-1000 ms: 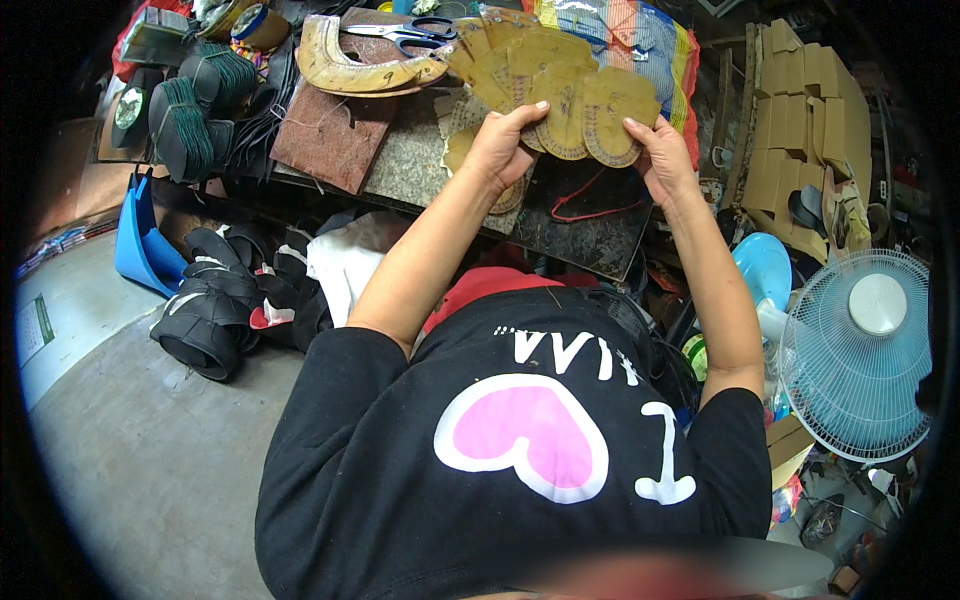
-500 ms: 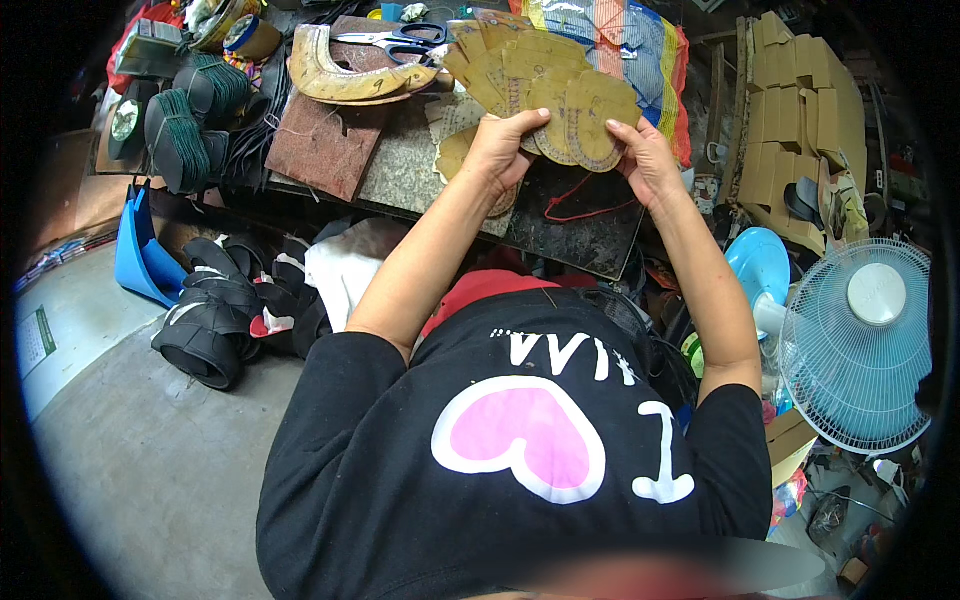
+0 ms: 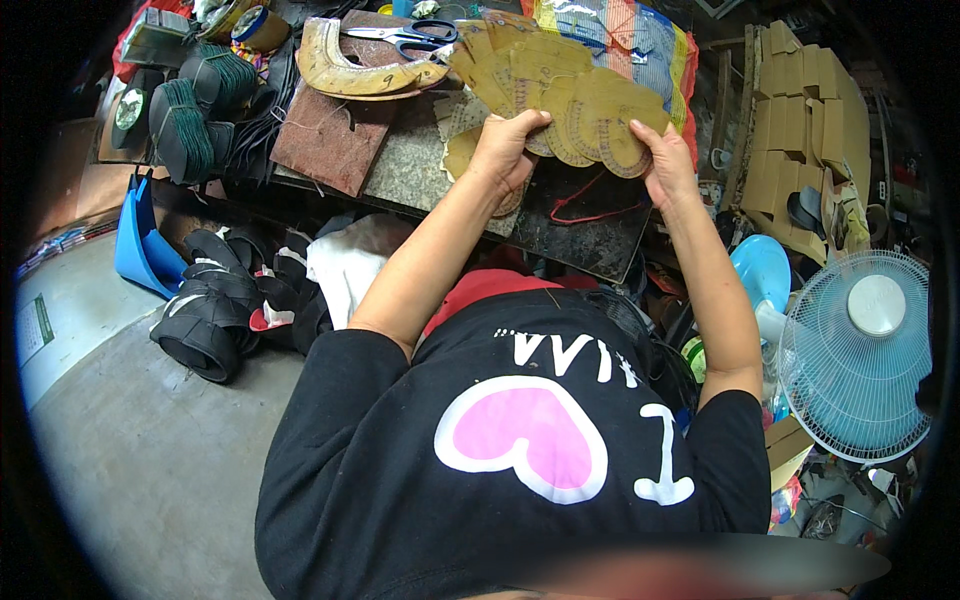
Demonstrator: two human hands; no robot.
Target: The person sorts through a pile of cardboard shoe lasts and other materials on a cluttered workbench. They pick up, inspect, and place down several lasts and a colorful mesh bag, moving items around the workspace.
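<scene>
A fan of flat, yellow-brown pattern templates (image 3: 540, 70) with rounded ends and stitched or dotted markings is spread above the workbench. My left hand (image 3: 503, 152) is closed on the fan's near left side, thumb on top and fingers underneath. With thumb and fingers, my right hand (image 3: 666, 165) pinches the rightmost template (image 3: 622, 115) by its edge. Further yellowish pieces lie partly hidden beneath my left hand. To the left of the fan, a curved U-shaped template (image 3: 335, 75) rests on a reddish-brown board (image 3: 325, 145), with dark-handled scissors (image 3: 420, 38) beside it.
Cord-wrapped black bundles (image 3: 180, 135) and a jar (image 3: 262, 30) stand at the bench's left. A colourful woven sack (image 3: 640, 45) lies behind the templates. Black curved pieces (image 3: 210, 320) are piled below left. A fan (image 3: 855, 355) and cardboard pieces (image 3: 790, 120) are at right.
My right hand has moved slightly right, and the templates are fanned out wider, with the rightmost one further right. My left hand keeps its hold. The whole view has shifted slightly.
</scene>
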